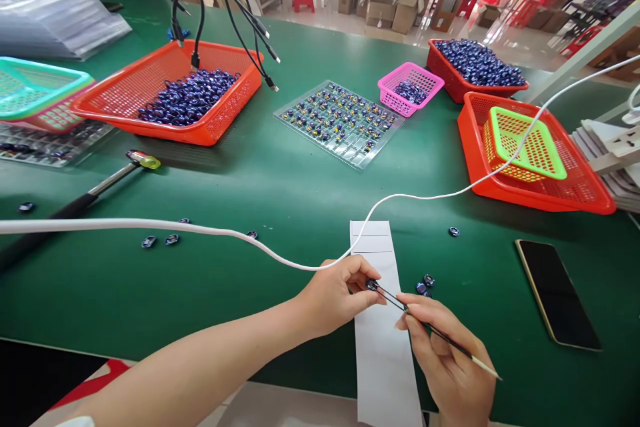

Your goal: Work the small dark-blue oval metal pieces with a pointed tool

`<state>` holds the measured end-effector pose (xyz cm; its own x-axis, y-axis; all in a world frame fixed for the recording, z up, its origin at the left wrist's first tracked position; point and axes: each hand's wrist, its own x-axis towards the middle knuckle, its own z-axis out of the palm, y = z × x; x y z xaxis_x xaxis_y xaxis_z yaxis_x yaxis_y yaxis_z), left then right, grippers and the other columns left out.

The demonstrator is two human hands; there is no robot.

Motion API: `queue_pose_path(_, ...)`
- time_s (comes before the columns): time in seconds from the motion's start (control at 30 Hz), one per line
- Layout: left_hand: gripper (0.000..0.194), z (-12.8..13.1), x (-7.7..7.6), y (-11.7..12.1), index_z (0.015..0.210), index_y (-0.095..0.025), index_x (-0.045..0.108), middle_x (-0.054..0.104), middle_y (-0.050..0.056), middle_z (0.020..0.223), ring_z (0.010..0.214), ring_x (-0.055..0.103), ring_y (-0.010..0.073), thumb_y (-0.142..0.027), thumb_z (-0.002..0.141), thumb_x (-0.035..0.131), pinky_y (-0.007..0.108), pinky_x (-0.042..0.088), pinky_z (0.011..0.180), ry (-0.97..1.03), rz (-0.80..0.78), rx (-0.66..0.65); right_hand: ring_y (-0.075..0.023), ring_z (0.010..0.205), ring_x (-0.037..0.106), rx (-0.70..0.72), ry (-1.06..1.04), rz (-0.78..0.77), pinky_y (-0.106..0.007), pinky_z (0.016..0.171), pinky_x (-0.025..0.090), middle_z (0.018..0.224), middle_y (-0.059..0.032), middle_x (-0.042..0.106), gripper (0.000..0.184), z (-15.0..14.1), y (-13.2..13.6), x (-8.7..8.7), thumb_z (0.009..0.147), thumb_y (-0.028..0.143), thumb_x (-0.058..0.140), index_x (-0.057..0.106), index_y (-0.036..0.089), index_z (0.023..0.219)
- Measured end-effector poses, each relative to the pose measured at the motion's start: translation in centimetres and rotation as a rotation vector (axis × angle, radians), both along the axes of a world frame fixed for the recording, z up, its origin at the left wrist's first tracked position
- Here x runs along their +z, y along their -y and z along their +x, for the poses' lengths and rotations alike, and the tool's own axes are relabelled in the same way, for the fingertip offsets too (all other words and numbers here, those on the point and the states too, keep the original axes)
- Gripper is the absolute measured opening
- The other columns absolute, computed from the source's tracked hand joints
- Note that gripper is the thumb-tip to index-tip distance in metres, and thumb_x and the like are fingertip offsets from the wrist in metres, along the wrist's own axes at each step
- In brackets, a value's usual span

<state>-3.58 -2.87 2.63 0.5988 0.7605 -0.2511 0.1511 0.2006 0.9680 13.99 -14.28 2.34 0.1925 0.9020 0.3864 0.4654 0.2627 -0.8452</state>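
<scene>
My left hand (334,295) pinches a small dark blue part (371,284) between thumb and fingers, over a white paper strip (383,347) on the green table. My right hand (447,360) grips thin tweezers (430,327), whose tips touch the part. Two more small blue parts (425,285) lie just right of the strip. A white cable (280,255) runs across the table just beyond my left hand.
A black phone (557,293) lies at the right. Orange baskets (220,127) (450,83) hold blue parts; another orange basket (540,197) holds a green one (525,143). A clear tray (340,121), pink basket (410,87), loose parts (160,240), a metal rod (107,181) and hanging black cables (230,7) lie further back.
</scene>
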Motion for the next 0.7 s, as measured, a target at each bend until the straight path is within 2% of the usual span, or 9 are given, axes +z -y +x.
queue_pose_path(0.13, 0.018, -0.05, 0.26, -0.07, 0.090, -0.017, 0.060, 0.078, 0.006, 0.081, 0.077, 0.075, 0.0195, -0.019, 0.076, 0.071, 0.028, 0.056, 0.070, -0.006, -0.002, -0.006, -0.0209, 0.097, 0.071, -0.063, 0.021, -0.013, -0.033, 0.087, 0.059, 0.096, -0.0030, 0.075, 0.027, 0.02, 0.20, -0.14, 0.086, 0.007, 0.065, 0.067, 0.022, 0.108)
queue_pose_path(0.27, 0.022, -0.14, 0.28, -0.04, 0.090, -0.017, 0.062, 0.077, 0.005, 0.082, 0.076, 0.073, 0.0192, -0.025, 0.074, 0.075, 0.030, 0.055, 0.071, -0.053, 0.030, -0.009, -0.0198, 0.087, 0.073, -0.094, 0.021, -0.022, -0.034, 0.083, 0.060, 0.099, -0.0028, 0.075, 0.027, -0.10, 0.35, -0.16, 0.087, 0.007, 0.064, 0.067, 0.023, 0.109)
queue_pose_path(0.57, 0.026, -0.17, 0.26, -0.05, 0.089, -0.018, 0.064, 0.076, 0.005, 0.082, 0.073, 0.070, 0.0185, -0.031, 0.072, 0.078, 0.031, 0.053, 0.072, -0.090, 0.052, -0.010, -0.0184, 0.082, 0.073, -0.084, 0.008, 0.028, -0.035, 0.080, 0.060, 0.105, -0.0043, 0.074, 0.030, -0.25, 0.46, -0.05, 0.086, 0.003, 0.063, 0.068, 0.021, 0.109)
queue_pose_path(0.7, 0.026, -0.20, 0.23, 0.02, 0.090, -0.018, 0.063, 0.076, 0.006, 0.082, 0.074, 0.071, 0.0194, -0.033, 0.073, 0.077, 0.031, 0.054, 0.073, -0.075, 0.066, -0.015, -0.0186, 0.085, 0.073, -0.056, 0.047, 0.017, -0.034, 0.083, 0.059, 0.099, -0.0025, 0.075, 0.028, -0.16, 0.40, 0.02, 0.086, 0.004, 0.063, 0.067, 0.021, 0.108)
